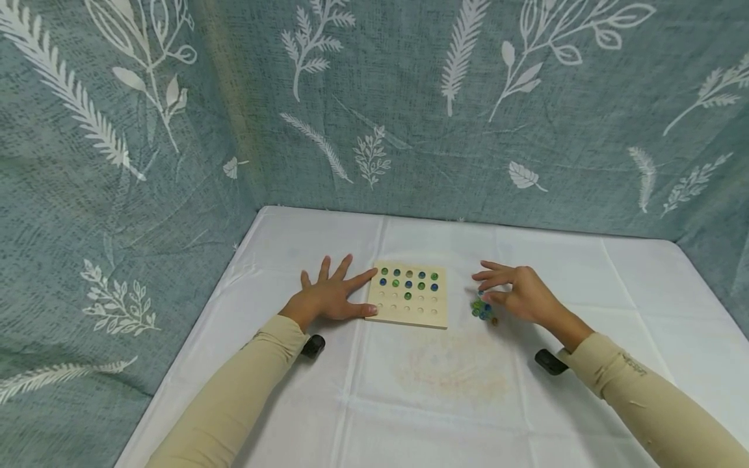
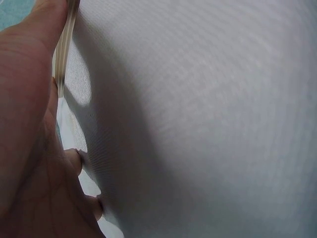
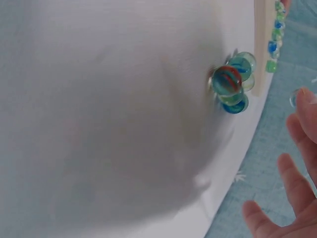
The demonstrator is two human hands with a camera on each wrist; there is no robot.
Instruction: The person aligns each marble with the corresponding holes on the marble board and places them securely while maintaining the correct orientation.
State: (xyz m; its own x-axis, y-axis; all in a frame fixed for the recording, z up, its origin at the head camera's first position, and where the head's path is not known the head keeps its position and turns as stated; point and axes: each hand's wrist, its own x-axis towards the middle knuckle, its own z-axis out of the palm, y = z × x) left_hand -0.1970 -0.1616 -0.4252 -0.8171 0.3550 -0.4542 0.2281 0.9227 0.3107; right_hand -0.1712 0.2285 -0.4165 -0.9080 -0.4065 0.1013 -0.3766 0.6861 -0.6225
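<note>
Right, left hand (image 1: 328, 298) had fingers spread, touching the left edge of the board (image 1: 414, 318) on the desk (image 1: 374, 403). Right hand (image 1: 523, 294) pinched one marble (image 3: 293, 98) near the loose marbles (image 1: 482, 310).

Leaf-print curtains (image 1: 409, 156) screen off a white-covered table (image 1: 433, 416), booth-like.

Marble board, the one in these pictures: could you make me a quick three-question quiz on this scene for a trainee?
1. Multiple choice: how many marbles sit in the third row from the far edge of the board? A) none B) one C) five
2. True or false: the left hand touches the board.
3. Short answer: what does the right hand, by the loose marbles, pinch?

Key: 1. B. 2. True. 3. A single marble.
</note>
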